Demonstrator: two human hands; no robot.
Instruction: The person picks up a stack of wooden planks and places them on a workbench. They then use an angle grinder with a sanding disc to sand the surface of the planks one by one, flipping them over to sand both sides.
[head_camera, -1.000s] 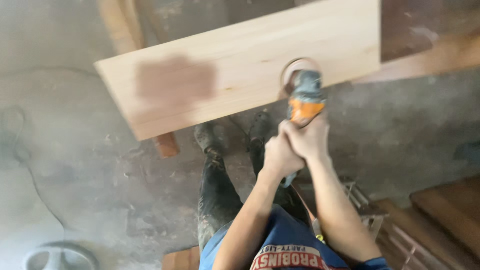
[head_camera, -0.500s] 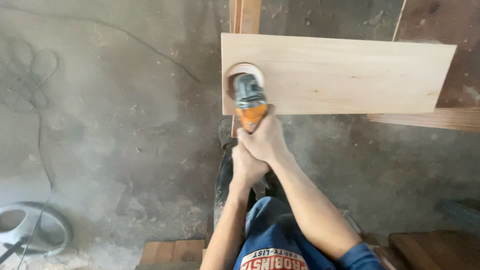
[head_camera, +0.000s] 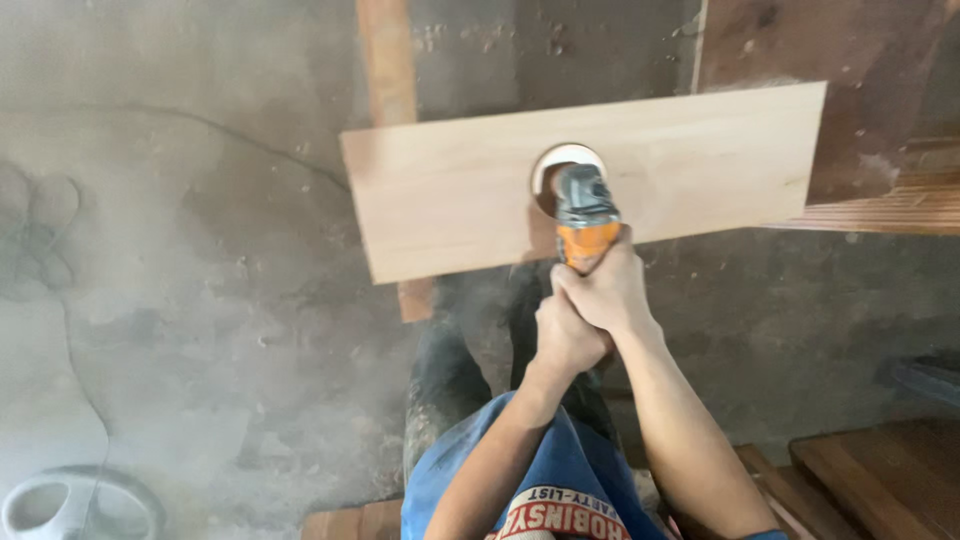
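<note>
Wood board (head_camera: 450, 200): pale, rigid, flat on supports above concrete floor (head_camera: 200, 300).
Angle grinder (head_camera: 583, 215): orange-grey; disc on board's middle; likely heavy, vibrating.
Right hand (head_camera: 610, 290): clenched round grinder body.
Left hand (head_camera: 562, 335): clasped behind, around handle.
Grip: rear body, clear of disc.

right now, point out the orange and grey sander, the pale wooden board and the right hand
orange and grey sander (head_camera: 585, 222): head view, on its body
pale wooden board (head_camera: 700, 160): head view, bare top face
right hand (head_camera: 612, 290): head view, back of hand

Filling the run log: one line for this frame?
hands: left hand + right hand grip orange angle grinder | disc: on pale wood board | floor: concrete
</note>
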